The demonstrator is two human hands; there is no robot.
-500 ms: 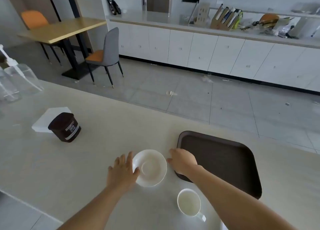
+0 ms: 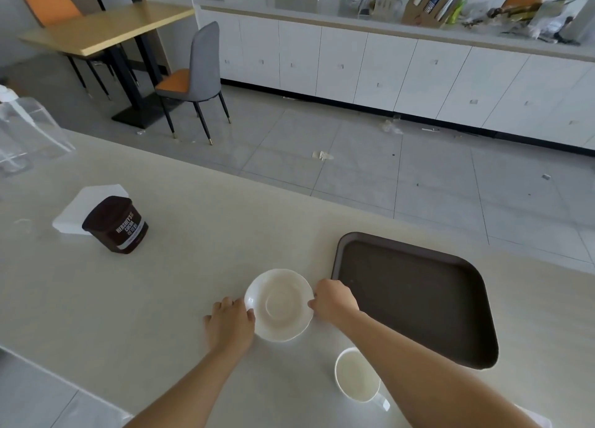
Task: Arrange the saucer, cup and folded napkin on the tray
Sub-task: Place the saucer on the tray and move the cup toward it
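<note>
**Saucer gripped, tray bare**

0 of 3 items placed. The left hand and right hand pinch the white saucer on the counter beside the brown tray. The cup and napkin stack wait.

Both my hands on white saucer at lower centre of frame: left hand at its left rim, right hand at its right rim, fingers curled on edge. Saucer on pale table, just left of empty brown tray. White cup below saucer, partly under my right forearm. Brown cocoa tub mid-left, white napkin stack behind it, touching.
</note>
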